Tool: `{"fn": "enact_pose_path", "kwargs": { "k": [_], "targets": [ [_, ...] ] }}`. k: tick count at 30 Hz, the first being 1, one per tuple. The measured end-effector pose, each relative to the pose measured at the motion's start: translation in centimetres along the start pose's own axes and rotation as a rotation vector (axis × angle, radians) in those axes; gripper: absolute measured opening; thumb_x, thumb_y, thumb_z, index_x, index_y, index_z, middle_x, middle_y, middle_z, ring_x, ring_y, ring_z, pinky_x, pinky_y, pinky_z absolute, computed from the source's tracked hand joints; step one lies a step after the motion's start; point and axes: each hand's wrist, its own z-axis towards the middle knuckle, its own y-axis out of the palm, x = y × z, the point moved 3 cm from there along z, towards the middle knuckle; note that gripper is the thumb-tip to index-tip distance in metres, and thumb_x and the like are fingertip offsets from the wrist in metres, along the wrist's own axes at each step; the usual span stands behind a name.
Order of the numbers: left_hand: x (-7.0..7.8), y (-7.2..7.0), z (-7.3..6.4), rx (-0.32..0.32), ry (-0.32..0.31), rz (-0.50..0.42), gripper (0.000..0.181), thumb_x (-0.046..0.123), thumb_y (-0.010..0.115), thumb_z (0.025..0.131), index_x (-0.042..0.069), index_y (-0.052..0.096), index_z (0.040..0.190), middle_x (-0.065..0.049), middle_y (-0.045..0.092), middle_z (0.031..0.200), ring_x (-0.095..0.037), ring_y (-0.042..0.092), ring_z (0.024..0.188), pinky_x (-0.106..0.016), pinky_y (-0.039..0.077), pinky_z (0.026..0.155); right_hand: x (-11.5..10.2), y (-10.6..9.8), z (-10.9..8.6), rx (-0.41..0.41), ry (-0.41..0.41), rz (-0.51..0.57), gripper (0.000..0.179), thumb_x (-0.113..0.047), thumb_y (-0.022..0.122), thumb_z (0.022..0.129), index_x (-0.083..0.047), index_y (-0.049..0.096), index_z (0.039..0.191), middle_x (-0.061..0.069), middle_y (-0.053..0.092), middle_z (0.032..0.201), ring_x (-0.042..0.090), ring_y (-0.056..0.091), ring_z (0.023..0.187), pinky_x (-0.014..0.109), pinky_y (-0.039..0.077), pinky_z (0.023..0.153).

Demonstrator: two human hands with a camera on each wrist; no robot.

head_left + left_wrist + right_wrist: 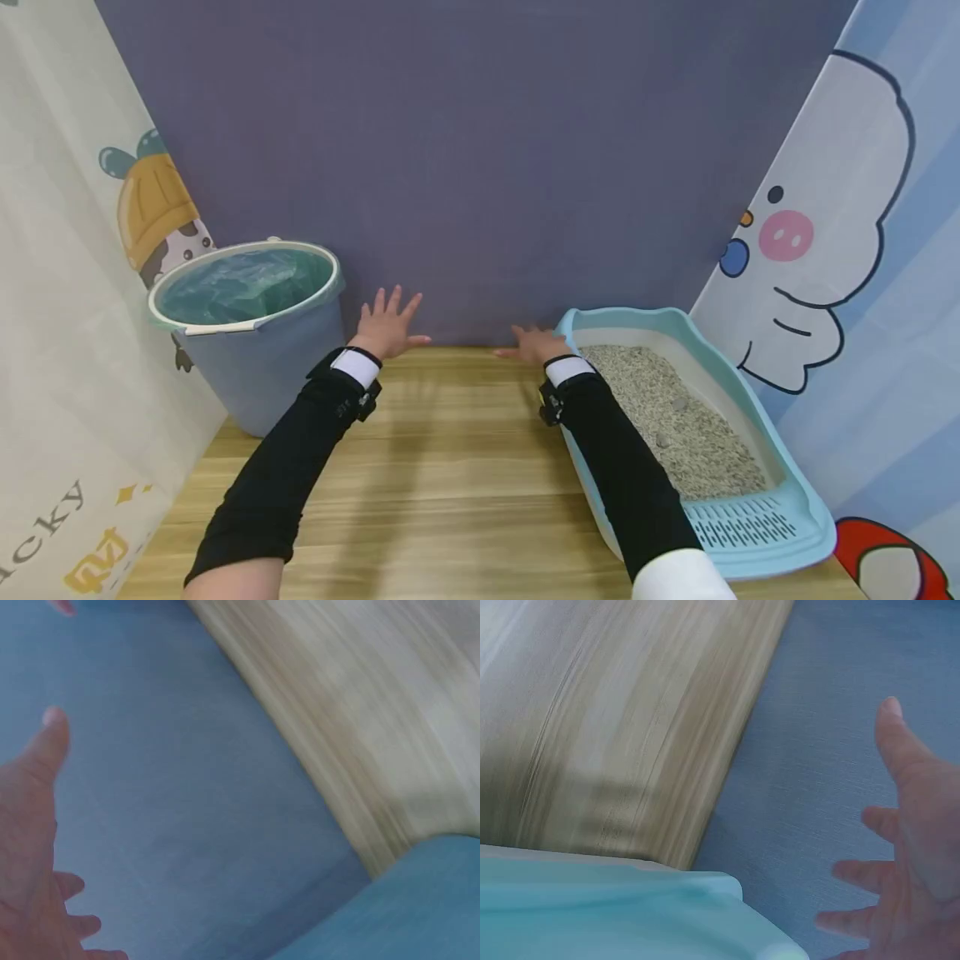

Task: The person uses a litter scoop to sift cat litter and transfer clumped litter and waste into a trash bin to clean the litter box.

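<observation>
My left hand [386, 327] is held out with fingers spread, to the right of a blue-grey bin [262, 375] lined with a green plastic bag [247, 283]. It holds nothing. Spread likewise, my right hand [534, 343] is beside the far left corner of a light blue litter box [780, 450] filled with grainy cat litter [667, 417]. A few small clumps lie on the litter. In the left wrist view the left hand [30, 847] shows its thumb and fingers apart. The right wrist view shows the right hand [922, 855] with nothing in it, near the litter box's edge [615, 907].
Both the bin and the litter box stand on a wood-grain tabletop [457, 500], left and right. Behind it rises a dark blue-grey panel [480, 167]. Printed curtains hang on both sides, a white one [60, 292] and a blue one [900, 400].
</observation>
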Motion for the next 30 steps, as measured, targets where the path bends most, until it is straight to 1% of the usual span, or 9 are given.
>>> {"fn": "enact_pose_path", "kwargs": {
  "k": [4,6,8,12,15,18,21,25,30],
  "targets": [
    [-1.3,-0.5,-1.4,0.111,0.039,0.012,0.075,0.048,0.048,0.090,0.014,0.015,0.147,-0.024,0.012,0.151,-0.046,0.009,0.138,-0.059,0.017,0.108,0.5,-0.2,-0.5,-0.016,-0.053,0.015,0.075,-0.062,0.035,0.089,-0.015,0.022,0.146,0.015,0.029,0.148,0.037,0.028,0.136,0.053,0.027,0.106],
    [-2.2,-0.8,-2.2,0.200,0.058,0.026,0.071,0.045,0.050,0.091,0.010,0.022,0.146,-0.025,0.021,0.148,-0.045,0.016,0.137,-0.058,0.022,0.107,0.8,-0.6,-0.9,-0.023,-0.078,0.040,0.073,-0.060,0.035,0.090,-0.013,0.025,0.145,0.015,0.031,0.148,0.035,0.029,0.136,0.050,0.027,0.107],
    [-3.3,-1.2,-3.0,0.323,0.081,0.042,0.067,0.041,0.053,0.090,0.008,0.030,0.142,-0.025,0.030,0.143,-0.043,0.024,0.134,-0.056,0.025,0.106,1.3,-1.0,-1.7,-0.012,-0.109,0.053,0.071,-0.058,0.036,0.091,-0.011,0.028,0.144,0.015,0.033,0.147,0.035,0.032,0.134,0.050,0.028,0.106],
    [-6.3,-2.5,-4.8,0.589,0.080,0.067,0.060,0.034,0.061,0.085,0.004,0.042,0.133,-0.025,0.043,0.132,-0.041,0.034,0.127,-0.056,0.029,0.102,2.9,-2.2,-4.8,0.030,-0.186,0.050,0.068,-0.052,0.042,0.092,-0.006,0.032,0.141,0.019,0.038,0.143,0.037,0.040,0.127,0.051,0.034,0.101],
    [-8.9,-3.3,-6.2,0.710,0.018,0.055,0.059,0.030,0.065,0.082,0.003,0.044,0.130,-0.025,0.046,0.128,-0.041,0.037,0.123,-0.058,0.029,0.098,4.6,-2.3,-8.2,0.083,-0.238,0.056,0.068,-0.049,0.046,0.091,-0.003,0.034,0.140,0.022,0.045,0.136,0.038,0.048,0.120,0.050,0.039,0.096],
    [-11.3,-3.6,-7.5,0.745,-0.052,0.020,0.062,0.031,0.067,0.080,0.002,0.044,0.129,-0.027,0.046,0.127,-0.044,0.038,0.121,-0.061,0.027,0.096,6.5,-0.9,-12.0,0.132,-0.249,0.074,0.070,-0.050,0.049,0.089,-0.002,0.036,0.138,0.023,0.052,0.128,0.038,0.054,0.113,0.052,0.042,0.090],
    [-13.0,-3.5,-8.5,0.734,-0.111,-0.006,0.064,0.038,0.067,0.080,0.002,0.045,0.128,-0.028,0.047,0.125,-0.045,0.039,0.119,-0.065,0.024,0.095,8.6,2.0,-15.4,0.136,-0.215,0.088,0.073,-0.053,0.051,0.086,-0.002,0.039,0.136,0.023,0.054,0.126,0.038,0.056,0.109,0.053,0.043,0.088],
    [-14.2,-3.2,-9.7,0.682,-0.193,-0.004,0.064,0.050,0.061,0.081,-0.001,0.052,0.118,-0.029,0.053,0.116,-0.045,0.042,0.113,-0.067,0.020,0.096,11.1,6.4,-18.7,0.061,-0.143,0.133,0.075,-0.056,0.054,0.082,-0.003,0.043,0.134,0.024,0.051,0.128,0.042,0.051,0.114,0.057,0.040,0.089],
    [-14.8,-2.7,-10.8,0.635,-0.243,-0.059,0.061,0.054,0.053,0.085,-0.005,0.059,0.097,-0.030,0.060,0.093,-0.047,0.045,0.104,-0.069,0.013,0.099,13.1,10.9,-20.8,-0.056,-0.089,0.277,0.073,-0.052,0.057,0.081,-0.003,0.044,0.133,0.026,0.051,0.128,0.045,0.050,0.114,0.060,0.039,0.087]
  ]
}}
